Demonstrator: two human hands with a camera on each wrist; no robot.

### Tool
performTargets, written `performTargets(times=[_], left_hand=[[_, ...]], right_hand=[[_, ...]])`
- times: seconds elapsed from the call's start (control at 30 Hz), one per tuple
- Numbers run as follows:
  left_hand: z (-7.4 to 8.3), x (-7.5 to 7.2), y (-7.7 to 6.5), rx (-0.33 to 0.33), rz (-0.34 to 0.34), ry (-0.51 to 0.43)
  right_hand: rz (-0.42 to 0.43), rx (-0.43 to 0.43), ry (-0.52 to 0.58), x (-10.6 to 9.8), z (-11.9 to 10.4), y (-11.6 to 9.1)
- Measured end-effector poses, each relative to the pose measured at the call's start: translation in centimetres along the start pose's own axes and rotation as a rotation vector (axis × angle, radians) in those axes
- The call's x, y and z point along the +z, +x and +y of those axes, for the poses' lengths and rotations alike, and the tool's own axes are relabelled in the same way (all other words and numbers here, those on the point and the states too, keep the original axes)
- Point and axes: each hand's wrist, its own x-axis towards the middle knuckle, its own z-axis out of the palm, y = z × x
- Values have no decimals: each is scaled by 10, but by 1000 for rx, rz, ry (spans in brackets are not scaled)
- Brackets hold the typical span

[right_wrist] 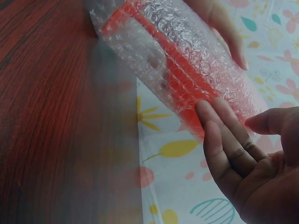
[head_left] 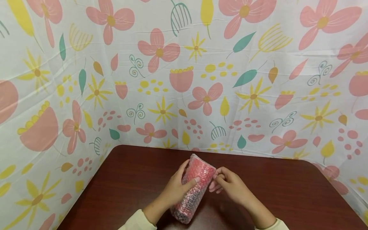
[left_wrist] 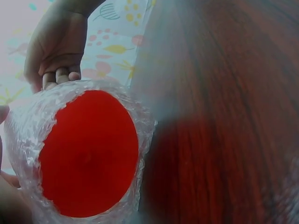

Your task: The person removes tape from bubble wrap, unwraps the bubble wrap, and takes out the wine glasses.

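A red cylinder wrapped in bubble wrap [head_left: 198, 179] is held tilted over the table, its upper end leaning away. My left hand [head_left: 179, 188] grips it from the left side, with the thumb across the front. At the upper right edge of the roll, my right hand [head_left: 230, 183] pinches the bubble wrap [right_wrist: 233, 79] between thumb and forefinger. Its other fingers are bent loosely beside the wrap in the right wrist view. The left wrist view looks onto the round red end [left_wrist: 91, 154] of the cylinder, ringed by crumpled wrap.
The dark brown wooden table [head_left: 129, 172] has rounded far corners. Behind it and along the sides hangs a white cloth [head_left: 178, 124] printed with pink, yellow and green flowers and leaves.
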Motion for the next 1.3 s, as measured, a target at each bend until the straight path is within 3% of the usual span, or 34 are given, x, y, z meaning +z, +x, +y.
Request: performTargets(times=[0.43,0.73,1.03,1.3], left_hand=[[0,-2,0,-17,-88,-118],[1,1,-1,-40,-161,-295],[1,2,1,-36,-106,-239],[3,2,0,-27,-97,-224]], right_hand=[[-3,-18,22,0,0,0],[-21,-37,24,1,1,-2],[-102,-41,50,-3,1,-1],[-163,-51,62,-6,5,-2]])
